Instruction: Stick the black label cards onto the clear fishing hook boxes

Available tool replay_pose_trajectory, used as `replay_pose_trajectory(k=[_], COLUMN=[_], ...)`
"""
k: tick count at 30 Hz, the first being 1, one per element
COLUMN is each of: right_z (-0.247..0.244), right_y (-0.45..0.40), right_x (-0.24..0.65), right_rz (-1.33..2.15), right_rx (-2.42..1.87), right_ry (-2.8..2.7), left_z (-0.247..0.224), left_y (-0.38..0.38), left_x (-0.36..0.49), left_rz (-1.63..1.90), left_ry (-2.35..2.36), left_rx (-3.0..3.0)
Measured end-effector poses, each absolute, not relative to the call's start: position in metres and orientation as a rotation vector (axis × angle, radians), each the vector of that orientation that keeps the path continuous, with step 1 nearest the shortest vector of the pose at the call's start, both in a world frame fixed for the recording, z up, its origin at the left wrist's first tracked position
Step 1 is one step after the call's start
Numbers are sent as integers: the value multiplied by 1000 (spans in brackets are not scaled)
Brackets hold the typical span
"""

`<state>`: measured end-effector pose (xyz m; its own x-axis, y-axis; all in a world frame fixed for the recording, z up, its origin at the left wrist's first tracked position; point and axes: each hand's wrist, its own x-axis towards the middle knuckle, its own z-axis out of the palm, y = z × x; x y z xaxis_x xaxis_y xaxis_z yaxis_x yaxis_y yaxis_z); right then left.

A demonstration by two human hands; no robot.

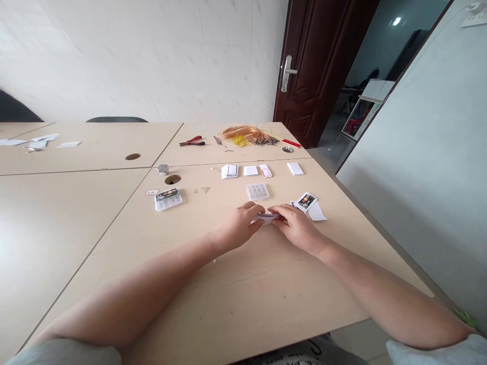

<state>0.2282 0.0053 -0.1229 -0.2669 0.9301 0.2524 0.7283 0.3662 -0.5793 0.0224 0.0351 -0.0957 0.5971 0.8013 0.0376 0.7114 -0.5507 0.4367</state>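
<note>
While your left hand and right hand close in on each other, both pinch a curved paper strip, its edges tinted purple, in a narrow grip just in front of the clear box, which is your landmark.

Nearest items, relative to that box:
- Photo card: just to the right, nearest your right hand, overlapping a white slip.
- Paper packets: a row of four just beyond.
- Printed box: well to the left, holding a printed card.
- Red-edged label: just left of the printed box.

Farther items, relative to that box:
- Fibre bundle: well beyond, orange and yellow.
- Pliers: red-handled, well beyond and to the left.
- Red strip: well beyond and to the right.
</note>
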Motion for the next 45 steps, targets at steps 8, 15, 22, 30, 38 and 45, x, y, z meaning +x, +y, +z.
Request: replay_pose_trajectory(k=[8, 15, 22, 30, 38, 45], right_z=[-117, -123, -127, -120, -102, -92], right_y=[4, 3, 4, 5, 1, -14], right_x=[228, 227, 225, 219, 232, 235], right_rz=[478, 442, 434, 608, 815, 727], right_rx=[-1495, -1443, -1435, -1504, -1464, -1159], right_ry=[-2056, -2109, -2102, -2001, -1854, -1956], left_z=[-90, -97, -99, -94, -71, -60], left_y=[35, 35, 35, 35, 33, 28], left_x=[22, 21, 21, 25, 24, 20], left_rz=[331, 331, 377, 338, 347, 188], left_ry=[1267, 1236, 1201, 1223, 1118, 786], left_rx=[2438, 2474, 2460, 2207, 1712, 1380])
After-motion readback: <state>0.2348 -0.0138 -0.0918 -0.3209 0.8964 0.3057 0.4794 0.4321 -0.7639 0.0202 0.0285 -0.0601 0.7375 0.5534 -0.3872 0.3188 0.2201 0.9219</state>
